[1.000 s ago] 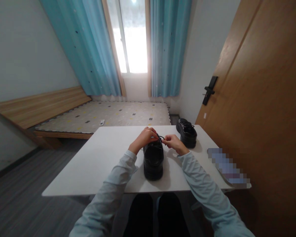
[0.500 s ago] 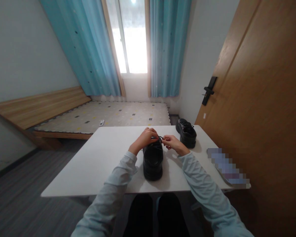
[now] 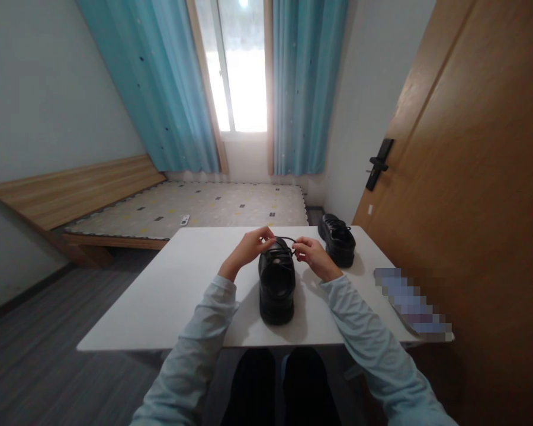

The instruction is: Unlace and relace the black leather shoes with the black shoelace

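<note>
A black lace-up shoe (image 3: 277,296) stands upright on the white table, its heel toward me and its toe pointing away. My left hand (image 3: 251,244) pinches a black shoelace (image 3: 285,238) above the left side of the shoe's front. On the right side, my right hand (image 3: 311,254) grips the lace between thumb and fingers. The lace stretches between both hands over the shoe. A second black shoe (image 3: 337,241), with its lace in place, stands at the table's far right, beyond my right hand.
The white table (image 3: 160,296) spans the space before me. A pixelated flat item (image 3: 411,302) lies along its right edge. Behind it is a bed (image 3: 222,204) with a small white object (image 3: 185,220) on it. A wooden door (image 3: 479,177) stands at right.
My left hand has moved left and slightly up, away from the shoe's middle. More of the lace now shows stretched between my hands. My right hand has barely moved.
</note>
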The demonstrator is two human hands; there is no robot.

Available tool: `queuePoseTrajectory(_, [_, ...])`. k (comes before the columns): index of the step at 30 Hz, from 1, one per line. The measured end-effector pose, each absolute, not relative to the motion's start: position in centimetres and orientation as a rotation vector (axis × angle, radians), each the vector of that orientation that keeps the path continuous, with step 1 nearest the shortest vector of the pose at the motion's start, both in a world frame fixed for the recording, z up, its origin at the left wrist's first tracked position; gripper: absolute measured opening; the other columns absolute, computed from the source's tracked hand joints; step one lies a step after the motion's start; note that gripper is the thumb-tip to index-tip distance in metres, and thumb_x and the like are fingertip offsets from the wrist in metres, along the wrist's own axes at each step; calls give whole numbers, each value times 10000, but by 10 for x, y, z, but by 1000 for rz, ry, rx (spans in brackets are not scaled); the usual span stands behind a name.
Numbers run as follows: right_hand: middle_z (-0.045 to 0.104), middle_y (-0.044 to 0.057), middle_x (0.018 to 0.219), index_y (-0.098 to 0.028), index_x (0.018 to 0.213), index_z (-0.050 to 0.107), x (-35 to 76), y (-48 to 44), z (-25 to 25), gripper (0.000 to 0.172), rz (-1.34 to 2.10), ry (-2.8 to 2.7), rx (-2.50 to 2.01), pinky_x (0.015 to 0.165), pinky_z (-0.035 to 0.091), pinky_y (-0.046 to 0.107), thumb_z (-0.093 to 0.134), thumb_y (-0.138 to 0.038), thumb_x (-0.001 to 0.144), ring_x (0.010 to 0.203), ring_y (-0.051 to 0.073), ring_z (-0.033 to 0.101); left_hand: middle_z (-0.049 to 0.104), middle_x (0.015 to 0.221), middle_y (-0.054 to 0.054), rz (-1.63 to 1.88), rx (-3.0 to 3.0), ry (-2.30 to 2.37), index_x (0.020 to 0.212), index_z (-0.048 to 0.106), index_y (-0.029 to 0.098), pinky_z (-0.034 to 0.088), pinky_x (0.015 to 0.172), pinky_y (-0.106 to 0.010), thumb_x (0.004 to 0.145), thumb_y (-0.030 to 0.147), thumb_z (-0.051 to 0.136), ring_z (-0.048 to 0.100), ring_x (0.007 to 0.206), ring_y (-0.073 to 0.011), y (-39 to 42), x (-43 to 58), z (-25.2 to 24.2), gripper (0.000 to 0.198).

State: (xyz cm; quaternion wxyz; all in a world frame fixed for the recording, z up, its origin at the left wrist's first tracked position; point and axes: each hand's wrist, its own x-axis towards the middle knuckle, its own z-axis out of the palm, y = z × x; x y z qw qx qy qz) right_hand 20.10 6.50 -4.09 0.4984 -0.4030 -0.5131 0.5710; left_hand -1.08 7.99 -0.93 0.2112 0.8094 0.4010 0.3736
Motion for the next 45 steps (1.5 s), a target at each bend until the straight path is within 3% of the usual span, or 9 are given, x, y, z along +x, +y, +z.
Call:
queuePoseTrajectory(9, [597,-11,733,-181,729,535,205,61,-34,279,1481,-1110,-913,526,368,196,741,-301,585,560,65,457,689,860,-48,1461,1542,910,836,481,176,529,683,-279,824,384,573,656,802,-149,79,-22,-7,228])
queuePoseTrajectory(17, [377,-73,483,-156,682,624,205,64,-40,327,1346,-1282,-980,452,246,218,736,-459,632,465,58,298,707,850,-53,1508,1366,823,890,437,191,533,819,-399,863,410,525,680,867,-176,80,-26,-19,238])
queuePoseTrajectory(22, [435,-53,527,-151,643,598,205,64,-41,336,1417,-1289,-979,450,237,212,761,-442,601,476,56,347,614,785,21,1578,1215,764,888,390,209,540,834,-428,869,420,503,676,842,-161,78,-25,-22,240])
queuePoseTrajectory(26, [525,-29,619,-157,652,563,207,64,-41,320,1554,-1247,-953,455,270,201,750,-416,624,493,53,393,503,755,58,1645,1163,789,882,376,219,568,763,-380,865,465,493,612,689,-89,78,-31,-21,274])
queuePoseTrajectory(29, [561,-21,653,-159,672,562,206,64,-42,336,1619,-1218,-939,465,295,198,755,-430,628,502,53,424,454,725,71,1667,1178,811,876,391,217,560,634,-277,851,468,519,498,565,-48,80,-36,-23,283])
queuePoseTrajectory(34, [468,-58,524,-149,668,597,200,63,-41,388,1607,-1197,-985,459,283,200,794,-468,570,464,48,381,393,619,74,1650,1452,877,832,484,196,408,464,-167,837,433,559,391,484,-52,79,-40,-26,249])
queuePoseTrajectory(41, [580,-38,669,-176,701,583,201,61,-37,304,1613,-1069,-920,500,345,206,789,-343,553,505,49,427,624,701,-12,1521,1819,1111,755,640,173,441,571,-229,764,396,635,540,632,-121,72,-47,-22,223])
queuePoseTrajectory(45, [606,-24,718,-189,698,540,205,63,-41,258,1673,-1012,-918,525,388,211,736,-293,566,553,75,490,629,667,-12,1583,1759,1156,755,661,177,444,603,-246,747,388,648,565,659,-144,73,-56,-23,211])
